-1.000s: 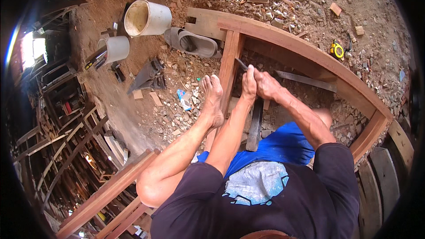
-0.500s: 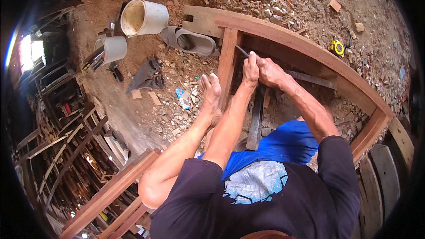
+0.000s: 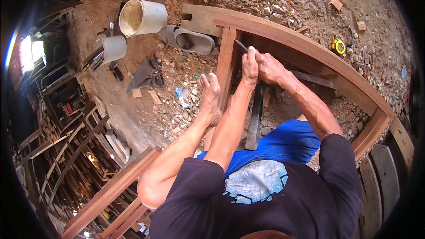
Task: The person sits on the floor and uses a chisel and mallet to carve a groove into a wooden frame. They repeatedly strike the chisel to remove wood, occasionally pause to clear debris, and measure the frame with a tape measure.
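My left hand [image 3: 250, 67] and my right hand [image 3: 271, 70] are closed side by side on a slim dark chisel [image 3: 241, 45]. Its narrow blade points up and left to the inner face of a short wooden crosspiece [image 3: 227, 55]; whether it touches the wood I cannot tell. The handle is hidden in my fingers. That crosspiece joins a curved reddish wooden frame [image 3: 283, 31], which lies on the ground in front of me. Below my hands a dark bar [image 3: 255, 121] runs down to my blue shorts.
Two white buckets [image 3: 152, 17] [image 3: 115, 48], the smaller holding tools, stand at the left near a grey sandal [image 3: 195, 42]. A yellow tape measure [image 3: 338, 45] lies beyond the frame on rubble. Wooden beams [image 3: 110, 190] are at lower left, planks [image 3: 384, 170] at right. My bare foot rests beside the crosspiece.
Both hands have shifted only slightly, and the chisel's blade has tilted a little and sits slightly lower. The grip and the frame look the same.
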`<state>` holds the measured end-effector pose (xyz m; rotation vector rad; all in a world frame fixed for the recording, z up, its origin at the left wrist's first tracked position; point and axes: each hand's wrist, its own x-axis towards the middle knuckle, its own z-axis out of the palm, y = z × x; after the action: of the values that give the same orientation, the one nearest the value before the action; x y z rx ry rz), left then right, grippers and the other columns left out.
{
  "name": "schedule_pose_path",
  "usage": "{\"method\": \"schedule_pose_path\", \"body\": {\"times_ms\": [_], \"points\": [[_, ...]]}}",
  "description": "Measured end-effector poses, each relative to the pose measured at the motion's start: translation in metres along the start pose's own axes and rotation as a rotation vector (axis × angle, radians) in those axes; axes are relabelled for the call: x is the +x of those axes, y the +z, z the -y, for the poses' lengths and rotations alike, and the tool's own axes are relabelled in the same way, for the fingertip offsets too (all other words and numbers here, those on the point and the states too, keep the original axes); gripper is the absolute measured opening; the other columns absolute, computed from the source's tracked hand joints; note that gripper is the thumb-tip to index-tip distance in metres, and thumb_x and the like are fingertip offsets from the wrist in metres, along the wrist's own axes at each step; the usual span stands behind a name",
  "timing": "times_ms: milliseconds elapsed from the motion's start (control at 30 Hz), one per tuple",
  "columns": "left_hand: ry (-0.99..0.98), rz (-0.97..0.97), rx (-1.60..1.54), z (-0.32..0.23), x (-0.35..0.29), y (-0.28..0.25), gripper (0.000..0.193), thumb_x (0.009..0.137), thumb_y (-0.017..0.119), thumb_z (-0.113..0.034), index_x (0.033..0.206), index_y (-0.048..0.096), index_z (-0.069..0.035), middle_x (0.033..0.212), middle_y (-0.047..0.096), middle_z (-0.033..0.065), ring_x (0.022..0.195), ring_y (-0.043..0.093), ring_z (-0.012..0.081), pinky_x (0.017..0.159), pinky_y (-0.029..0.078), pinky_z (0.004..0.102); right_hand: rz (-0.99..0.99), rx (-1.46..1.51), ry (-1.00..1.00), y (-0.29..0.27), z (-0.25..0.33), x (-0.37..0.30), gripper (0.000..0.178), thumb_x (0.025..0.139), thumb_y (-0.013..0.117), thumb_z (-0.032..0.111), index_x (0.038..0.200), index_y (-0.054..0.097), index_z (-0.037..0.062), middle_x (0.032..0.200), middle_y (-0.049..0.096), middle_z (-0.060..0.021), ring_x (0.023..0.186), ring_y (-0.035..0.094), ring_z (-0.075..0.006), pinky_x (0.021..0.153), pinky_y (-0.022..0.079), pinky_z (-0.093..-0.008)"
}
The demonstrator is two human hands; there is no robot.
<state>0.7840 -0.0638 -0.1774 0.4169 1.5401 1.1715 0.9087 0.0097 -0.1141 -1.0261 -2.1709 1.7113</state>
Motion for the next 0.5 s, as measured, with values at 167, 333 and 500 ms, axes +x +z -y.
{"method": "schedule_pose_path", "body": {"times_ms": [167,333,500], "points": [[-0.069,-0.140,-0.102,0.018,-0.050,-0.007,0.054,0.112,0.047,-0.048,0.077,0.055,-0.008,0.076,0.055,-0.0002,0.072,0.053,0.0162,0.065,0.047,0.0376,0.132,-0.041,-0.017,0.044,-0.022,-0.025,0.021,0.086,0.061,0.010,0.098,0.064,-0.0070,0.088,0.071,-0.0350,0.087,0.072,-0.0529,0.074,0.057,-0.0610],[0.082,-0.031,0.251,-0.008,-0.005,0.000,0.061,0.112,0.043,-0.050,0.083,0.057,0.002,0.075,0.058,0.0163,0.071,0.054,0.0259,0.066,0.045,0.0463,0.051,0.018,0.154,-0.003,-0.001,-0.009,0.025,0.087,0.061,0.009,0.109,0.063,-0.0034,0.095,0.073,-0.0337,0.094,0.071,-0.0532,0.078,0.058,-0.0579],[0.135,-0.068,0.310,0.010,0.010,-0.007,0.060,0.113,0.042,-0.048,0.085,0.060,0.002,0.078,0.060,0.0182,0.074,0.056,0.0309,0.071,0.044,0.0511,0.026,-0.001,0.072,-0.005,0.006,-0.001,0.021,0.086,0.062,0.010,0.101,0.064,-0.0048,0.089,0.072,-0.0331,0.086,0.071,-0.0533,0.073,0.058,-0.0587]]}}
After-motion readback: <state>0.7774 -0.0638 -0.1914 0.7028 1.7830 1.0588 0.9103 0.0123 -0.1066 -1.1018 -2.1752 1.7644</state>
